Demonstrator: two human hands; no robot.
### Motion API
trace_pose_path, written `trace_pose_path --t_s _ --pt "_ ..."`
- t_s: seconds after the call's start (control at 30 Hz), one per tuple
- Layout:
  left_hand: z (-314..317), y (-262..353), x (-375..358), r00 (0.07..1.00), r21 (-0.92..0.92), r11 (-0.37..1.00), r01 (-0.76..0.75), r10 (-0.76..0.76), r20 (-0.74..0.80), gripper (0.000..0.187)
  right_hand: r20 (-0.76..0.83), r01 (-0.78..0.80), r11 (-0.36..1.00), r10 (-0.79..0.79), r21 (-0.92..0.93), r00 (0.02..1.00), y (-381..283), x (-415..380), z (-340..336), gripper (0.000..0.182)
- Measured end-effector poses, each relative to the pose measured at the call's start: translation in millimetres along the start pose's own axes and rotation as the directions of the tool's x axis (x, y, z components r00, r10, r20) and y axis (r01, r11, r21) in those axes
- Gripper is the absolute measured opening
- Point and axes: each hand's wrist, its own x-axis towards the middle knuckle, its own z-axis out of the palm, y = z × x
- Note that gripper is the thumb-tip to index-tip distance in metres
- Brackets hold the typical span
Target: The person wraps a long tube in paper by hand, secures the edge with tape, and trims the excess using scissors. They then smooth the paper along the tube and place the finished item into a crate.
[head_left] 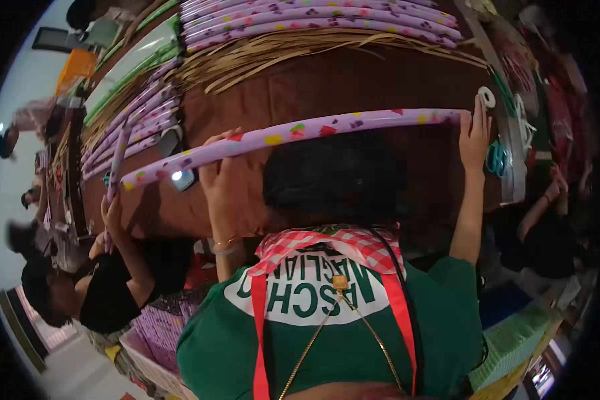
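Observation:
A long lilac wrapping-paper roll (300, 132) with colourful printed shapes stretches across in front of me. My left hand (217, 167) is closed around it from below, left of its middle. At the roll's right end, my right hand (474, 137) has its fingers stretched out, its side against the tip. Just beyond those fingers lies a white tape ring (487, 97). Teal-handled scissors (495, 159) are close to my right wrist. Under the roll, a black item (333, 175) rests on the brown-covered table (240, 203).
Several finished lilac rolls (320, 23) lie at the back, with tan strips (280, 57) before them. Green rolls (133, 73) are at the back left. A co-worker (113, 280) at left holds another lilac roll (118, 157). Another person's arm (543, 203) shows at right.

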Motion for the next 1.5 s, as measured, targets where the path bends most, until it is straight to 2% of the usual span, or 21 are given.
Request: trace_pose_path --t_s 0.03,0.07,0.13,0.2,0.23,0.3,0.33,0.37,0.4,0.47,0.5,0.57,0.67,1.0,1.07,1.23,1.3,1.37,1.43,1.47,1.5 --pt "3.4 -2.9 -0.1 0.999 -0.112 0.993 0.021 -0.026 -0.044 0.029 0.027 0.074 0.983 -0.08 0.168 0.996 -37.7 4.6 -4.8 0.049" --pt "-6.3 -2.0 -0.3 1.0 -0.007 1.0 0.007 -0.007 0.019 0.029 0.063 0.176 0.958 -0.194 0.226 0.979 -68.7 5.4 -8.6 0.051" --pt "-5.6 0.1 -0.2 1.0 -0.021 0.999 0.024 -0.024 -0.01 0.03 0.146 0.386 0.888 -0.429 0.25 0.892 -123.6 7.3 -11.9 0.055" --pt "5.4 -1.8 -3.4 0.997 -0.126 0.991 0.05 -0.058 -0.058 0.031 0.214 0.457 0.821 -0.541 0.341 0.813 -162.5 9.1 -10.0 0.06" --pt "4.7 -1.6 -4.9 0.996 -0.121 0.992 0.032 -0.041 -0.076 0.031 0.234 0.488 0.785 -0.593 0.381 0.771 -176.9 8.2 -4.3 0.06" --pt "0.7 0.2 -4.5 0.99 -0.063 0.992 0.107 -0.112 -0.084 0.034 0.212 0.545 0.738 -0.652 0.398 0.728 -191.3 11.4 4.1 0.057" --pt "-4.2 -2.3 -4.0 0.999 -0.062 0.997 0.043 -0.045 -0.025 0.037 0.209 0.513 0.74 -0.637 0.435 0.742 -189.4 10.2 12.6 0.055" --pt "-4.3 -1.9 -4.6 0.999 -0.06 0.998 0.027 -0.029 -0.042 0.037 0.21 0.48 0.741 -0.622 0.47 0.755 -190.6 11.0 17.5 0.052" --pt "-1.3 -0.8 -4.3 0.997 -0.158 0.986 0.058 -0.064 -0.032 0.038 0.125 0.489 0.734 -0.605 0.471 0.787 -198.3 12.4 12.9 0.048" --pt "-4.6 0.7 -2.8 0.994 -0.331 0.938 0.105 -0.11 0.002 0.04 0.122 0.509 0.718 -0.627 0.475 0.77 -198.9 13.3 13.0 0.047" --pt "-4.3 1.1 -1.9 0.994 -0.334 0.938 0.097 -0.106 -0.011 0.04 0.122 0.515 0.717 -0.631 0.47 0.766 -199.6 12.5 13.1 0.046" --pt "3.7 0.4 -1.1 0.965 -0.277 0.95 0.145 -0.197 -0.173 0.038 0.152 0.478 0.728 -0.612 0.492 0.776 -202.2 9.5 11.8 0.045" --pt "10.8 0.6 -1.1 0.954 -0.247 0.959 0.137 -0.195 -0.227 0.035 0.162 0.447 0.733 -0.594 0.514 0.788 -201.8 7.4 12.8 0.044" --pt "9.0 -0.7 -3.2 0.963 -0.322 0.935 0.147 -0.21 -0.171 0.032 0.201 0.401 0.747 -0.57 0.53 0.797 -200.0 3.6 13.4 0.045" --pt "10.3 0.1 -3.8 0.965 -0.197 0.967 0.164 -0.199 -0.171 0.028 0.223 0.4 0.751 -0.575 0.525 0.787 -199.9 5.8 11.0 0.043" --pt "14.7 8.9 -3.5 0.963 -0.238 0.953 0.187 -0.225 -0.145 0.024 0.292 0.408 0.776 -0.58 0.481 0.76 -220.1 17.4 -2.7 0.04" --pt "14.1 10.0 -5.6 0.955 -0.229 0.951 0.207 -0.247 -0.163 0.024 0.236 0.407 0.715 -0.615 0.569 0.752 -240.8 22.4 1.4 0.04" --pt "13.0 9.7 -5.9 0.968 -0.285 0.946 0.154 -0.203 -0.149 0.025 0.175 0.411 0.694 -0.608 0.591 0.775 -263.7 24.3 11.5 0.035" --pt "18.4 13.8 -5.9 0.955 -0.266 0.948 0.174 -0.228 -0.188 0.024 0.42 0.094 0.735 -0.482 0.671 0.769 -285.5 26.9 14.7 0.028" --pt "20.4 14.8 -5.7 0.939 -0.247 0.949 0.198 -0.256 -0.228 0.023 0.447 0.007 0.709 -0.453 0.706 0.771 -293.1 27.7 16.9 0.026" --pt "20.5 13.8 -4.9 0.939 -0.247 0.949 0.195 -0.254 -0.231 0.023 0.447 0.01 0.707 -0.456 0.707 0.77 -296.7 28.5 17.2 0.026"
